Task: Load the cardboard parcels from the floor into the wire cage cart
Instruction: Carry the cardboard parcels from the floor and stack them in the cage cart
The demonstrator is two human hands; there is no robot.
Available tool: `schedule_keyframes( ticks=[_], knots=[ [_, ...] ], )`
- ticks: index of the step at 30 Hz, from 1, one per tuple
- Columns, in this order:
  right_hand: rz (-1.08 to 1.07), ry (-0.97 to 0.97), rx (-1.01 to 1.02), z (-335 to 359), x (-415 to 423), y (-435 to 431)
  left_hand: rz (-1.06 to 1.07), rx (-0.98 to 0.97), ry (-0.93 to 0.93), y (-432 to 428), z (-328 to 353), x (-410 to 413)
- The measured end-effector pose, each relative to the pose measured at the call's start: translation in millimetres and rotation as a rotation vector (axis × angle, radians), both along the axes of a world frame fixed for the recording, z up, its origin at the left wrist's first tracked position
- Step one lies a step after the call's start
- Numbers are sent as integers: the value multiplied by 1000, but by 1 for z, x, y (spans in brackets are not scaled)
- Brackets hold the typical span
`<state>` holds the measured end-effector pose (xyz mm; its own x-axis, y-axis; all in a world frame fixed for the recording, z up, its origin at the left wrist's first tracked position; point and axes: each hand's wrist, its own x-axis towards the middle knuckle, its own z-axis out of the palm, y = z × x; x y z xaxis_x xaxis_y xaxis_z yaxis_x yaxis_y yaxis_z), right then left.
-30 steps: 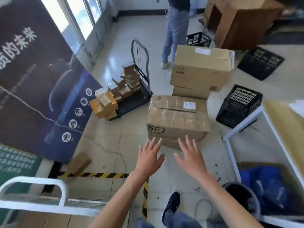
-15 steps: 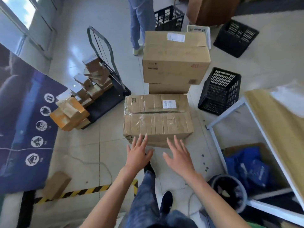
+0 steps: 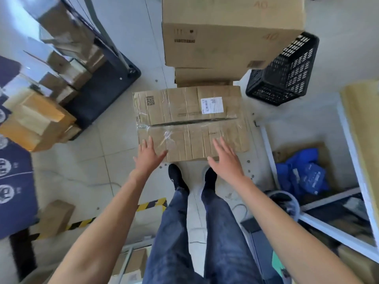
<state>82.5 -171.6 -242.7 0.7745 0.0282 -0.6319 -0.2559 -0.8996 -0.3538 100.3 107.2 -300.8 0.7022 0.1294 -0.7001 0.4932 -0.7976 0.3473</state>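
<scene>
Both hands, left hand [image 3: 148, 155] and right hand [image 3: 225, 160], have been brought over the taped parcel [image 3: 190, 121], fingers spread, empty; opposite side edges should be gripped low.

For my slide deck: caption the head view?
Both open hands, left and right, reach over a taped cardboard parcel on the floor.

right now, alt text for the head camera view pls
Two bare hands, left hand and right hand, reach open toward a taped cardboard parcel on the tiled floor. Larger stacked boxes sit behind it, a black crate to the right.
</scene>
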Motion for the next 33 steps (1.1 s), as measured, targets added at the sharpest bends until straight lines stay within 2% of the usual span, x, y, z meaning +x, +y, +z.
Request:
schedule_keyframes(
  ticks=[6, 10, 13, 16, 19, 23, 26, 33],
  knots=[
    [-19, 145, -125, -73, 33, -40, 182, -101, 54, 21, -65, 21],
    [43, 149, -286, -116, 53, -69, 327, -101, -54, 34, -97, 23],
    [43, 101, -311, -138, 67, -84, 442, -164, -86, 43, -120, 20],
    [-254, 91, -235, -155, 81, -96, 620, -284, -24, 51, -135, 20],
    [-528, 182, -110, -171, 93, -112, 694, -399, 48, 56, -146, 19],
    [-598, 260, -81, -181, 102, -128, 802, -459, 82, 52, -142, 21],
    [-598, 248, -96, -172, 102, -132, 842, -520, 77, 44, -123, 16],
    [-519, 157, 9, -91, 63, -124, 981, -489, 2, 50, -22, -59]
  ],
)
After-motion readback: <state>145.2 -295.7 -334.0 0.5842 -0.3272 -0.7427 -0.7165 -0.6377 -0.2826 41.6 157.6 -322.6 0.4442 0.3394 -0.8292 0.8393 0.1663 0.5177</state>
